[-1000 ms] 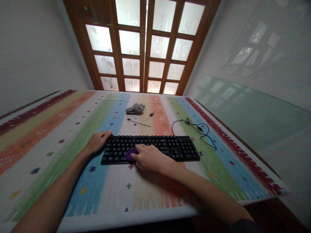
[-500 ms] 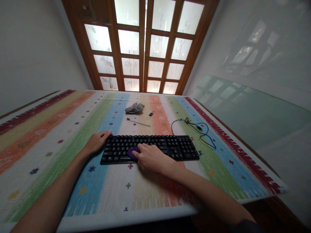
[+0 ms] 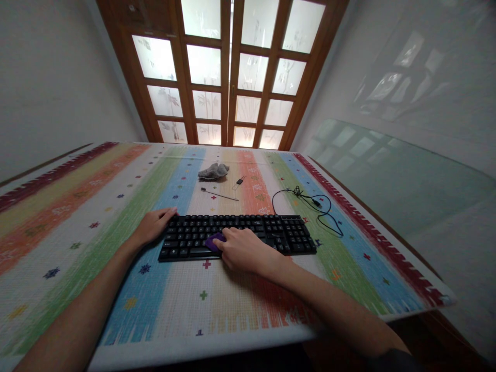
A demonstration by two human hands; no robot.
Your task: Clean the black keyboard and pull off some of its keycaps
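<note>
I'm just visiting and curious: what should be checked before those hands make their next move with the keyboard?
1. Left hand at the keyboard: ok, at its far left corner.
2. Right hand gripping the purple item: ok, in the fingers.
3. Purple item over the keys: ok, above the nearer rows, left of middle.
4. How hard it presses: cannot tell.
5. Cable away from both hands: ok, looped on the tablecloth beyond the keyboard's right part.
6. Grey cloth and thin brush out of the way: ok, both beyond the keyboard.
</note>
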